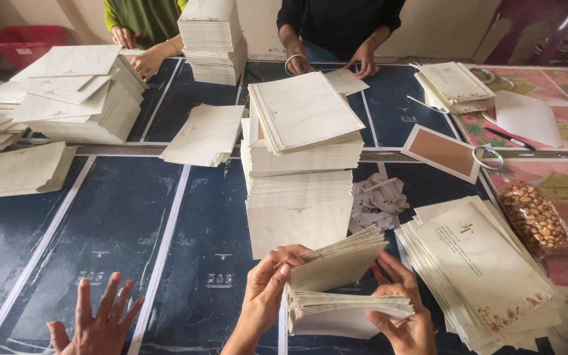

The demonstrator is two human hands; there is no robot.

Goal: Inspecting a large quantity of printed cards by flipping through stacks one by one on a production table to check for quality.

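My left hand [265,292] and my right hand [399,315] hold one bundle of cream cards [343,289] near the table's front edge. The left fingers lift the upper part of the bundle, fanned open. The right hand grips the lower part [346,312] from the right side. Just behind the bundle rises a tall stack of cream cards [300,171]. A slanted pile of printed cards with a floral edge [484,269] lies right of my right hand.
Another person's spread hand [100,322] rests flat on the dark blue table cover [113,223] at the front left. Two people's hands [146,62] [363,62] work at the far edge. More card stacks [80,92] [212,39], a snack bag [534,217], a tape roll [488,158].
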